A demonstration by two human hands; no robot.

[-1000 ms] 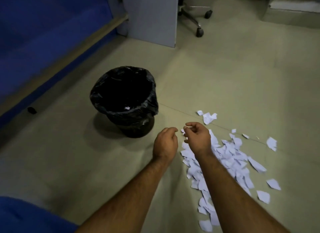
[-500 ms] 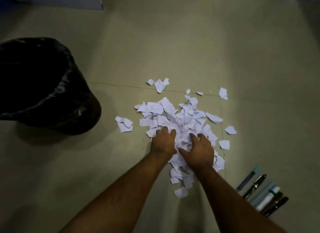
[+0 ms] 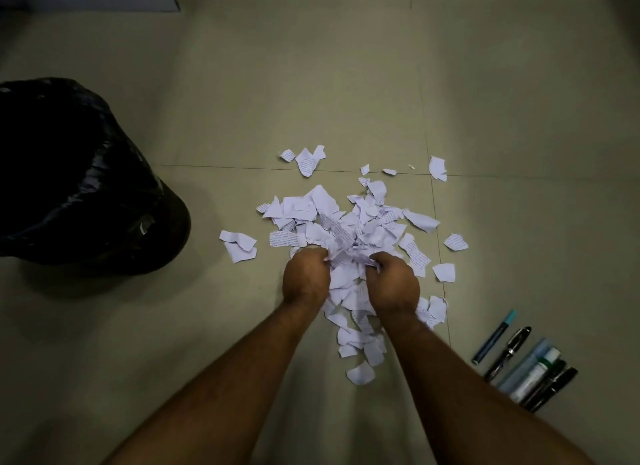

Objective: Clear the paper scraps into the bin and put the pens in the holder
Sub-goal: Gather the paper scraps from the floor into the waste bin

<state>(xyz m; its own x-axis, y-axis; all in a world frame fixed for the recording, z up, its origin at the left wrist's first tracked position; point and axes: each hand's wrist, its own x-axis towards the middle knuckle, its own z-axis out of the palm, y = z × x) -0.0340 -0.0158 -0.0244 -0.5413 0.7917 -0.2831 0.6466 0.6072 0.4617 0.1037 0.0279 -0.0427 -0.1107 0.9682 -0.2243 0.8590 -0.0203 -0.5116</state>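
A heap of torn white paper scraps [image 3: 349,229] lies on the beige floor in the middle of the view. My left hand [image 3: 304,279] and my right hand [image 3: 394,284] press together at the near side of the heap, fingers curled around a bunch of scraps between them. A bin lined with a black bag [image 3: 79,184] stands on the floor to the left, about an arm's width from the heap. Several pens and markers [image 3: 526,364] lie side by side on the floor at the lower right. No pen holder is in view.
Loose scraps [image 3: 239,244] lie between the heap and the bin, and others [image 3: 438,168] are scattered at the far right edge of the heap. A grey panel's bottom edge [image 3: 104,0] shows at the top left. Tile joints cross the floor.
The view dropped from the bin to the heap. My hands went from hovering near the bin down into the scraps, then closed further and pulled paper together between them.
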